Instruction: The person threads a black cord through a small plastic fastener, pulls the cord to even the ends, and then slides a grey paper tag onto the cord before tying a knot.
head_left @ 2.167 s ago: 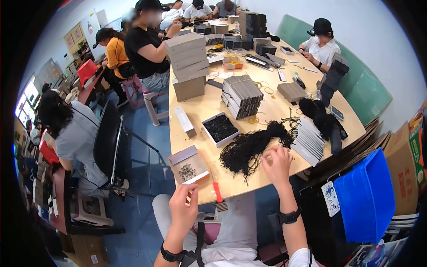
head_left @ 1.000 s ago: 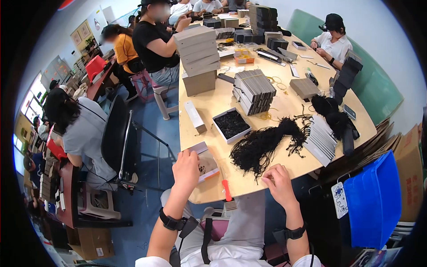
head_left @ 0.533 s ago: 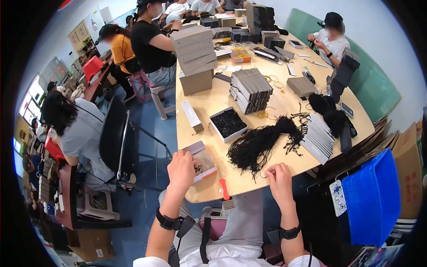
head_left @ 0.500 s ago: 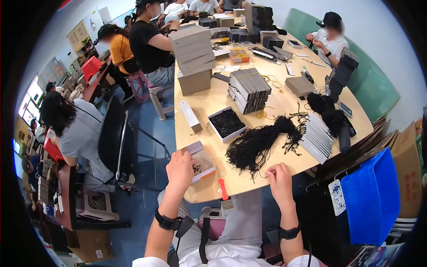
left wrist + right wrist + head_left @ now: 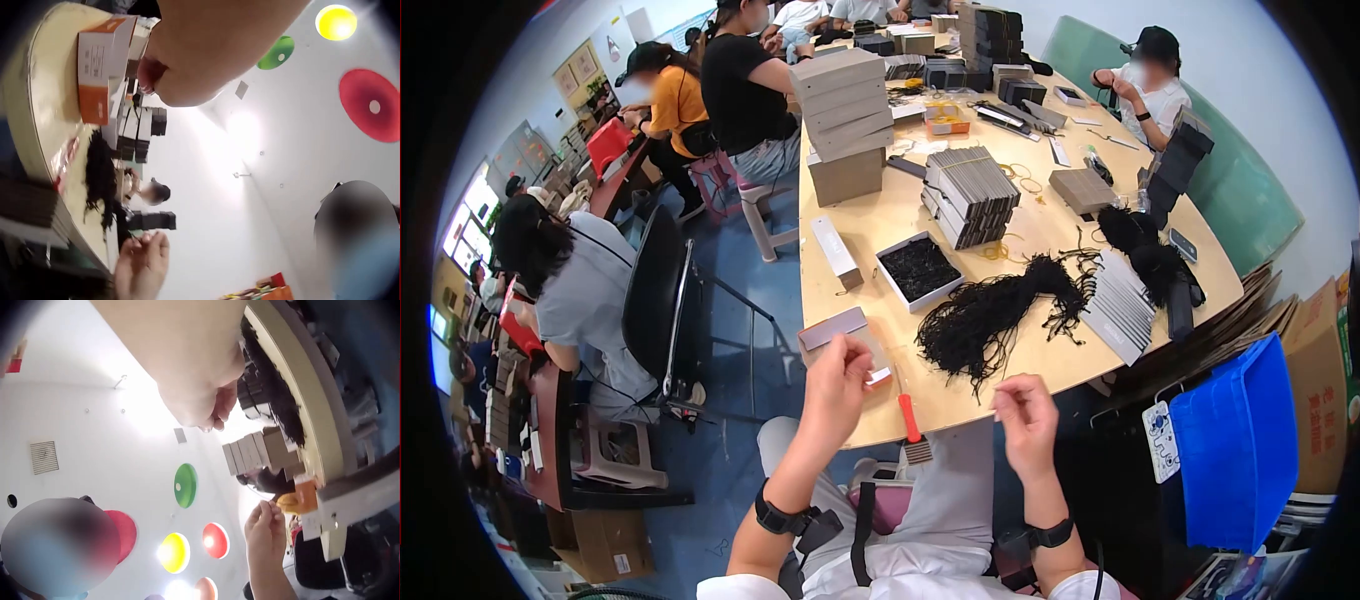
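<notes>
My left hand (image 5: 835, 390) is raised just over the near side of an open white-and-orange box (image 5: 832, 328), thumb and fingertips together. Earlier frames show small dark wire pieces inside that box; the hand now covers them, and I cannot tell whether one is between the fingertips. Off the table's front edge, my right hand (image 5: 1025, 420) pinches a thin black cord, barely visible at the fingertips. A thick bundle of black cords (image 5: 1000, 310) lies on the table beyond it. Between the hands, a red-handled tool (image 5: 910, 420) with a ridged head sticks out over the edge.
A white tray of small black pieces (image 5: 956, 287) sits behind the box. Farther back stand a banded stack of grey pieces (image 5: 970, 195) and a tall pile of grey boxes (image 5: 840, 110). Fanned grey strips (image 5: 1115, 310) lie to the right; a blue bin (image 5: 1235, 450) stands beside the table.
The right hand has left the cord bundle and come toward me. The left hand went into the open box and has since come up toward me and to the right.
</notes>
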